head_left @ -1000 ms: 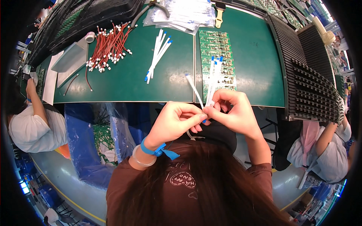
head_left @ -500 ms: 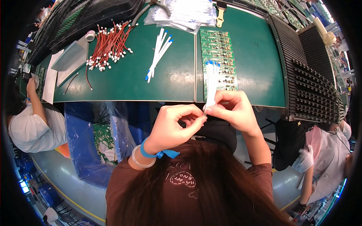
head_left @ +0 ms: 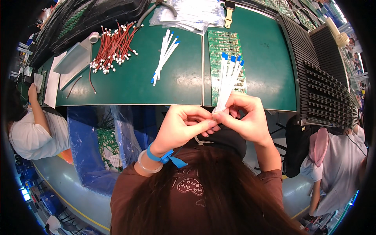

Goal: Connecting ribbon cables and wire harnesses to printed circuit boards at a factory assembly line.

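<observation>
A fanned bunch of white flat ribbon cables [head_left: 226,84] with blue tips rises from my right hand [head_left: 244,117], whose thumb and fingers pinch the lower ends. My left hand [head_left: 186,124] meets it there, thumb and fingertips pressed together at the cables' bottom; what exactly lies between them is hidden. Blue and clear bands circle my left wrist. Behind the bunch lies a green circuit board panel [head_left: 225,43] with rows of small parts. More flat ribbon cables [head_left: 166,56] lie loose on the green table [head_left: 266,70], left of the panel.
Red wire harnesses [head_left: 115,47] with white connectors are heaped at the left. Clear bags of cables [head_left: 188,15] lie at the back, by pliers [head_left: 168,7]. A black slotted rack [head_left: 325,74] stands right. A blue-lined bin [head_left: 84,149] sits below the table. Other people work on both sides.
The ribbon cables in my right hand have spread into a wider fan and lean further right. My left fingers have shifted slightly at their lower ends. The person at right has moved.
</observation>
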`<action>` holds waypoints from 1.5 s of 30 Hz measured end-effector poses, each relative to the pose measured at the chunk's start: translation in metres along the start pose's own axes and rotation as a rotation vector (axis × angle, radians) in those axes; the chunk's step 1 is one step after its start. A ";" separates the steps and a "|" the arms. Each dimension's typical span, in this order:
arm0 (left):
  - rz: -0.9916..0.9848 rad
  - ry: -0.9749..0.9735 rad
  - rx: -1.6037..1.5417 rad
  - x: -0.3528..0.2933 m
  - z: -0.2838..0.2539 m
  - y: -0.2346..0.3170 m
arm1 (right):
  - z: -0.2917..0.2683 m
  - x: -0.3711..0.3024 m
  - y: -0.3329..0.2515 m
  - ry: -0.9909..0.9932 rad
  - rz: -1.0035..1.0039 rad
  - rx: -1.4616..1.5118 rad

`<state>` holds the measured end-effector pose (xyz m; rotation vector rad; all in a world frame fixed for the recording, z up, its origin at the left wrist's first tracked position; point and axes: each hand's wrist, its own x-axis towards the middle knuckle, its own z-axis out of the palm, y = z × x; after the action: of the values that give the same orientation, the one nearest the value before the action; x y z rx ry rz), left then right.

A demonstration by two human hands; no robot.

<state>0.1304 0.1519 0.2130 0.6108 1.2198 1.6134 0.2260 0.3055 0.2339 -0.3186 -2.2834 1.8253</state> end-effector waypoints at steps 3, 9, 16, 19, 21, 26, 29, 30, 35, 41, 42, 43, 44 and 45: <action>0.059 0.088 0.024 0.000 0.001 -0.004 | 0.003 0.000 -0.003 0.059 -0.050 -0.050; 0.141 0.204 0.166 0.000 0.005 -0.004 | 0.003 0.002 0.000 0.061 -0.062 -0.091; 0.194 0.272 0.221 -0.001 0.007 -0.002 | 0.005 0.001 0.004 0.078 -0.017 -0.026; 0.233 0.286 0.285 0.000 0.009 -0.002 | 0.007 0.002 0.005 0.069 0.020 0.081; 0.236 0.294 0.293 -0.001 0.008 -0.002 | 0.007 0.002 0.007 0.062 -0.028 0.038; 0.232 0.310 0.297 0.000 0.008 -0.003 | 0.007 0.002 0.009 0.051 0.019 0.104; 0.257 0.285 0.374 -0.001 0.008 -0.002 | 0.006 0.002 0.011 0.059 0.024 0.131; 0.257 0.284 0.373 -0.001 0.008 -0.001 | 0.006 0.002 0.011 0.061 0.009 0.152; 0.210 0.293 0.163 0.000 0.007 -0.004 | 0.008 0.000 0.018 0.111 -0.030 0.208; 0.180 0.287 0.161 0.000 0.006 -0.003 | 0.007 0.001 0.019 0.141 -0.071 0.200; 0.180 0.287 0.161 0.000 0.006 -0.003 | 0.007 0.001 0.018 0.142 -0.077 0.179; 0.187 0.286 0.165 0.000 0.007 -0.004 | 0.007 0.001 0.017 0.142 -0.078 0.179; 0.194 0.285 0.169 0.000 0.007 -0.004 | 0.006 0.002 0.017 0.126 -0.105 0.134; 0.194 0.285 0.169 0.000 0.007 -0.004 | 0.005 0.002 0.017 0.110 -0.132 0.090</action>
<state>0.1376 0.1551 0.2121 0.6361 1.5581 1.8165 0.2234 0.3047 0.2167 -0.2411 -2.0907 1.7916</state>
